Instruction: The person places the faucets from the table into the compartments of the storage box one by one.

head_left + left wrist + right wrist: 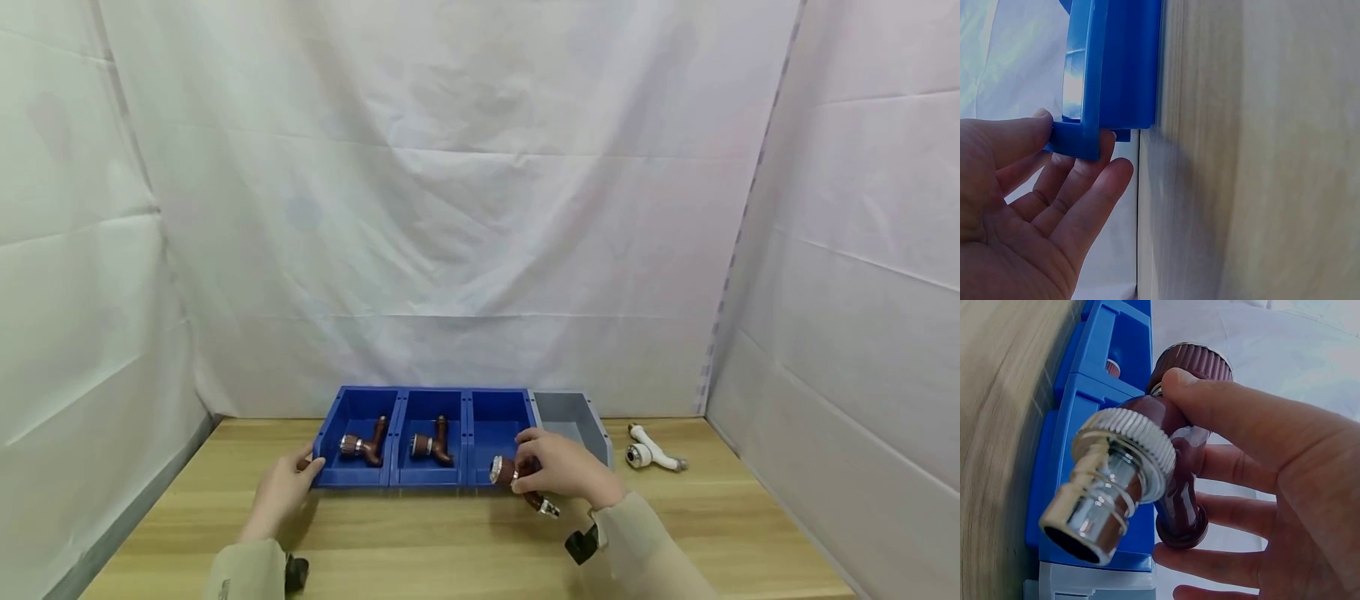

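Observation:
My right hand [562, 467] grips a dark red-brown faucet [1182, 487] with a ribbed knob and a chrome hose nozzle [1107, 481], held over the front edge of the third blue bin [501, 433]. With thumb and fingers my left hand [283, 492] pinches the rim [1075, 139] at the front left corner of the leftmost blue bin [352, 477]. One brown faucet [371, 443] lies in that leftmost bin. A second brown faucet [435, 446] lies in the blue bin beside it.
A grey bin [566, 408] adjoins the blue ones on the right. To its right, a white faucet [655, 450] lies on the wooden table [420, 542]. White cloth [450, 233] hangs behind and at both sides.

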A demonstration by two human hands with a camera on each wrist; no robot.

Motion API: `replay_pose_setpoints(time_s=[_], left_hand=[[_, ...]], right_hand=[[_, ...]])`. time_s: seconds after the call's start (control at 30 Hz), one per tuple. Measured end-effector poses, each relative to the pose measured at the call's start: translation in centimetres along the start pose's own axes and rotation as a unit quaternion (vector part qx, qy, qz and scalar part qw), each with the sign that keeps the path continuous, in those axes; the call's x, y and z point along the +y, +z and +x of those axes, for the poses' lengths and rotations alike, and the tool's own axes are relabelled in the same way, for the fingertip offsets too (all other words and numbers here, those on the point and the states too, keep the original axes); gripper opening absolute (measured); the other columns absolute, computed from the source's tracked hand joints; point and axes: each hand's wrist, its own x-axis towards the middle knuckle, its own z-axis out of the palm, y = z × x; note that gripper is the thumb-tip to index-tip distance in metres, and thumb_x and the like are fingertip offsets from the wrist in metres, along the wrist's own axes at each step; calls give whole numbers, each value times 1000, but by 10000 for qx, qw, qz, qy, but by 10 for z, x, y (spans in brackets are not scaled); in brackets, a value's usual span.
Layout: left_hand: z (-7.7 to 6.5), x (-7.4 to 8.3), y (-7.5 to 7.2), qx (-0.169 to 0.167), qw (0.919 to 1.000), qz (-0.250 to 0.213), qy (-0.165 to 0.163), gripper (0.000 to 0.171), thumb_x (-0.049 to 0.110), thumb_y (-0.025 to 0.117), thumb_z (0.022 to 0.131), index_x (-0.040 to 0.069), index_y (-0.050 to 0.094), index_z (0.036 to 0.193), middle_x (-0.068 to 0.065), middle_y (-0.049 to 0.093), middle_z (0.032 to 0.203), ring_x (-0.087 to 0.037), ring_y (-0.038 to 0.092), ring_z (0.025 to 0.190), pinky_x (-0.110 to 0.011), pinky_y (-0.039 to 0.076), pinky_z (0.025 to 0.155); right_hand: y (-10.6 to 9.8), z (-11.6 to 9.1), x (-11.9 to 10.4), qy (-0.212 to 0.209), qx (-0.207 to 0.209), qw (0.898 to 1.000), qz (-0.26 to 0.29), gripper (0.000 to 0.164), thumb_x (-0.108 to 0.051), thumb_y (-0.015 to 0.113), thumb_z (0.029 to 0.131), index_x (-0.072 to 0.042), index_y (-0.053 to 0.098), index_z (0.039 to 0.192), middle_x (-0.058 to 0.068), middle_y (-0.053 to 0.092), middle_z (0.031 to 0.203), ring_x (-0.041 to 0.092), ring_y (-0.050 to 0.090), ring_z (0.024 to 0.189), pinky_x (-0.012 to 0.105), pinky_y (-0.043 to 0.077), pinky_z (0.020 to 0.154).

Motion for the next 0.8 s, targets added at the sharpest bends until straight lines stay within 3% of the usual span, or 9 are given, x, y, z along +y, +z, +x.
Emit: replay_pose_setpoints(time_s=[0.13,0.37,0.8], left_hand=[[0,0,1,-78,10000,-12,-35,50,17,57,98,-11,45,138,-24,66,101,-29,60,84,-45,47,71],[1,4,1,-48,10000,-26,-74,50,19,56,99,-9,44,139,-24,65,103,-31,61,89,-49,46,76],[2,5,-4,-11,10000,5,-42,49,17,56,99,-10,45,138,-24,66,101,-32,62,88,-49,47,76]], right_hand=[[1,-1,3,35,9,10000,-75,12,-38,75,84,-29,69,88,9,52,137,20,62,102,36,49,76],[-2,1,3,103,10,9999,-22,11,-36,75,84,-28,69,90,9,51,139,25,60,109,39,49,81],[-5,10,4,-206,53,9997,-117,11,-35,75,85,-27,67,84,10,53,137,23,61,106,35,49,76]])
